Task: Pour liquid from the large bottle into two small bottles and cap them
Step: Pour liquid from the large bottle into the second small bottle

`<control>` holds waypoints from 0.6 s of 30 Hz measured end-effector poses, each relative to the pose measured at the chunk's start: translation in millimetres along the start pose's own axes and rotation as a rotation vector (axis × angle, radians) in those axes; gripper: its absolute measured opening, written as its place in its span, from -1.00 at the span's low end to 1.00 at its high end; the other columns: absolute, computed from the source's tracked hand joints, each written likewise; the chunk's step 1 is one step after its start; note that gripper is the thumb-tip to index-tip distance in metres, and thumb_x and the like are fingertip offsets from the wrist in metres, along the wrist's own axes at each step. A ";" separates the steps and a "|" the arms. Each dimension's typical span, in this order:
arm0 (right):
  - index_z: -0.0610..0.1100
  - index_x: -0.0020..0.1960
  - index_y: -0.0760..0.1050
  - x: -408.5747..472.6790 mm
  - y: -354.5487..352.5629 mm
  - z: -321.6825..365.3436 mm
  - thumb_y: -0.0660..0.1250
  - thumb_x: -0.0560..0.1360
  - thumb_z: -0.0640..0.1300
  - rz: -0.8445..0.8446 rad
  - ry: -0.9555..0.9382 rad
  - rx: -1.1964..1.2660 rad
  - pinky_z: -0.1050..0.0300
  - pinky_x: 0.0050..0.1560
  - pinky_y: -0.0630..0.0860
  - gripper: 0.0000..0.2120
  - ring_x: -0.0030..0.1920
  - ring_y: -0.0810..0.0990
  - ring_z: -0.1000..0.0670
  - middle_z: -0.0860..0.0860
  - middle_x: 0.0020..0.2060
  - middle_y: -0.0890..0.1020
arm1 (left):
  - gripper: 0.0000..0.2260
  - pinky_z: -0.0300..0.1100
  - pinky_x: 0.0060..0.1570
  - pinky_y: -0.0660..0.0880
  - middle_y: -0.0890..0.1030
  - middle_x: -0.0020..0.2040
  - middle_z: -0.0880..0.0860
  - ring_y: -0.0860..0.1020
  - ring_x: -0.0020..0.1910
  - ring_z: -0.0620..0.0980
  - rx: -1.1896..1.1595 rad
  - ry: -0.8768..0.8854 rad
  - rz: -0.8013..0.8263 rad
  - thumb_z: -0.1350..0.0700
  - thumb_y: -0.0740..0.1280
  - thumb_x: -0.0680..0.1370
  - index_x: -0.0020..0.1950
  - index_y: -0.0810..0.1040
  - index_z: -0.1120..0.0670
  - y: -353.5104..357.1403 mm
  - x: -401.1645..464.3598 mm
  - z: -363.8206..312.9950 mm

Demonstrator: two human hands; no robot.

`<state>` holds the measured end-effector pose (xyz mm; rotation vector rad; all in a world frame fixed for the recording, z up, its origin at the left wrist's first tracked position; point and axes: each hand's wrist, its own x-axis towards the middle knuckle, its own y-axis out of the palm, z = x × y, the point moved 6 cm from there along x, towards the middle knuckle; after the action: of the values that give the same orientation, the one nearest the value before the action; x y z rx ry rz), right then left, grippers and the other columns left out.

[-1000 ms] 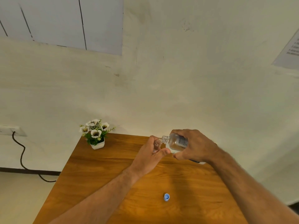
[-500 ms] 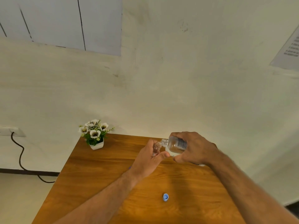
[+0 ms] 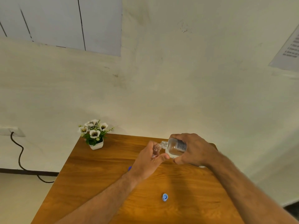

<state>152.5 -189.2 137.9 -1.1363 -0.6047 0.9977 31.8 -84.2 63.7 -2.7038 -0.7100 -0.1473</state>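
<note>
While a blue cap (image 3: pixel 164 196) lies loose on the near surface (image 3: pixel 100 183), the pour is under way farther back: the left hand (image 3: pixel 149 160) grips a small bottle (image 3: pixel 155 150) upright, and the right hand (image 3: pixel 192 150) clasps the large bottle (image 3: pixel 175 147), tipped with its neck at the small mouth. Both look clear. Next likely calls for levelling off, then capping. A flower pot (image 3: pixel 96 145) stands far left.

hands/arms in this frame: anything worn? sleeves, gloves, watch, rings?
Nothing worn that shows. The left hand and right hand are bare, with no gloves, and no rings on the fingers in view. Both forearms are bare as far as the bottom edge of the frame, with no sleeve cuffs, and neither wrist has a watch or band. The forearms have visible hair. No markings or tattoos can be made out.
</note>
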 end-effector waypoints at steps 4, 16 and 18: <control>0.13 0.43 0.37 -1.9 3.8 -1.1 0.41 0.11 0.35 -0.001 0.004 -0.002 0.41 -0.21 0.34 -0.09 -0.07 0.46 0.20 0.24 0.08 0.47 | -0.50 -0.41 -0.38 0.36 0.42 -0.27 -0.13 0.38 -0.41 -0.31 0.005 -0.002 0.006 -0.41 0.26 0.33 0.00 0.37 -0.04 1.4 -4.2 -0.7; 0.12 0.45 0.34 -6.1 8.8 -4.0 0.43 0.12 0.32 0.008 0.014 0.005 0.40 -0.17 0.34 -0.07 -0.01 0.46 0.14 0.19 0.17 0.49 | -0.60 -0.43 -0.42 0.33 0.43 -0.25 -0.11 0.38 -0.46 -0.31 0.003 -0.015 0.017 -0.29 0.31 0.39 -0.02 0.36 -0.02 4.8 -8.4 3.0; 0.13 0.45 0.34 -6.0 10.0 -3.7 0.44 0.13 0.31 0.012 0.014 0.000 0.40 -0.17 0.34 -0.09 0.02 0.45 0.14 0.19 0.18 0.49 | -0.59 -0.42 -0.41 0.35 0.44 -0.25 -0.11 0.38 -0.45 -0.31 0.001 -0.014 0.017 -0.30 0.31 0.39 -0.01 0.36 -0.02 5.0 -9.0 3.7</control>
<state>149.5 -195.3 127.8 -1.1472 -0.5874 0.9996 26.5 -91.1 57.2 -2.7122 -0.6904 -0.1245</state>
